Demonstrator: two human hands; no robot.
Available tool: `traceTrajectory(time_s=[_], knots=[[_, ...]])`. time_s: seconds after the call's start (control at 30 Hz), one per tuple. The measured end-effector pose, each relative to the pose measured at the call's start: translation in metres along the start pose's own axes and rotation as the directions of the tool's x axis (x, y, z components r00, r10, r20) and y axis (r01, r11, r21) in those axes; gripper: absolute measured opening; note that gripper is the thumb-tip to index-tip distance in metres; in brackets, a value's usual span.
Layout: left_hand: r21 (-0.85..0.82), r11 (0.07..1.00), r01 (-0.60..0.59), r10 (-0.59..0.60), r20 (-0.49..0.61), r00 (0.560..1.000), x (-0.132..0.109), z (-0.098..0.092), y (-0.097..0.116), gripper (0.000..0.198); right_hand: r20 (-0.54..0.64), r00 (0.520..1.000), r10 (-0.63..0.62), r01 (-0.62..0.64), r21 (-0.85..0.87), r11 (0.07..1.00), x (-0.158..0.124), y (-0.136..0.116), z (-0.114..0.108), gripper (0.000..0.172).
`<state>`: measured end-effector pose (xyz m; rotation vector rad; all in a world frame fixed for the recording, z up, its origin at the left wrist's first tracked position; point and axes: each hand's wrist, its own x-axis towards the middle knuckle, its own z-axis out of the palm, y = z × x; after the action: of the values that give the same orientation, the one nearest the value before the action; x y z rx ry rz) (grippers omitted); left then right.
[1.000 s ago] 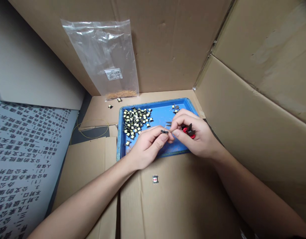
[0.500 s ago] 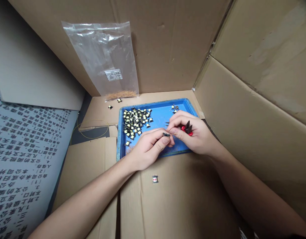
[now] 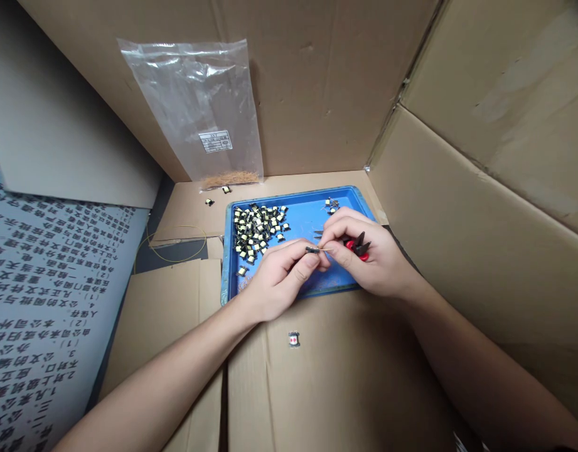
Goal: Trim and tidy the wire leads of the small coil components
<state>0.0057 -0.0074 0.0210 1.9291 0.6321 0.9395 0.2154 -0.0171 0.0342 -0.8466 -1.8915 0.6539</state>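
Observation:
Between thumb and fingers, my left hand (image 3: 283, 276) pinches a small black component (image 3: 312, 250) over the near part of the blue tray (image 3: 307, 202). A thin wire (image 3: 326, 250) runs from the component to the fingertips of my right hand (image 3: 368, 254), which are closed on it. Red-handled cutters (image 3: 358, 246) are tucked in my right palm, their tips partly showing beyond the fingers. Many black and yellow components (image 3: 258, 229) are heaped in the tray's left half. A few components (image 3: 332, 204) with wires lie at its back right, partly behind my right hand.
A clear plastic bag (image 3: 199, 107) with orange pieces leans on the cardboard wall (image 3: 312, 81). Two components (image 3: 226, 189) lie beside it. One component with a red mark (image 3: 294, 339) sits on the near cardboard. A yellow wire loop (image 3: 178, 261) lies left of the tray.
The component in my left hand has tilted and shifted slightly left. The cutters have turned a little in my right hand, and the wire between the hands looks straighter.

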Motion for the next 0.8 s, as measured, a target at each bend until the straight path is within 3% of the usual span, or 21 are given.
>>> traceTrajectory(time_s=[0.07, 0.13, 0.2, 0.3, 0.5, 0.63, 0.8], knots=[[-0.016, 1.000, 0.003, -0.004, -0.031, 0.999, -0.001, 0.000, -0.001, 0.039, 0.005, 0.997, 0.079, -0.079, 0.022, 0.997, -0.002, 0.003, -0.003, 0.002], [-0.030, 1.000, 0.008, -0.010, -0.076, 0.997, -0.001, 0.001, -0.002, 0.038, 0.053, 0.983, 0.175, -0.177, 0.048, 0.983, -0.003, 0.005, -0.006, 0.018], [-0.053, 0.998, 0.019, -0.026, -0.132, 0.991, -0.002, 0.001, -0.004, 0.037, 0.122, 0.966, 0.228, -0.234, 0.035, 0.972, -0.003, 0.005, -0.008, 0.021], [-0.109, 0.993, 0.044, -0.068, -0.220, 0.973, -0.003, 0.002, -0.008, 0.036, 0.205, 0.954, 0.217, -0.213, -0.044, 0.976, -0.002, 0.003, -0.008, 0.018], [-0.277, 0.960, 0.050, -0.150, -0.353, 0.924, -0.003, 0.003, -0.017, 0.036, 0.222, 0.951, 0.217, -0.171, -0.209, 0.963, -0.002, 0.008, 0.001, 0.046], [-0.357, 0.933, 0.054, -0.185, -0.346, 0.920, -0.003, 0.003, -0.019, 0.034, 0.196, 0.951, 0.241, -0.180, -0.285, 0.942, -0.004, 0.010, 0.006, 0.041], [-0.313, 0.946, 0.082, -0.179, -0.294, 0.939, -0.003, 0.003, -0.013, 0.037, 0.194, 0.947, 0.257, -0.186, -0.323, 0.928, -0.003, 0.008, 0.010, 0.034]])
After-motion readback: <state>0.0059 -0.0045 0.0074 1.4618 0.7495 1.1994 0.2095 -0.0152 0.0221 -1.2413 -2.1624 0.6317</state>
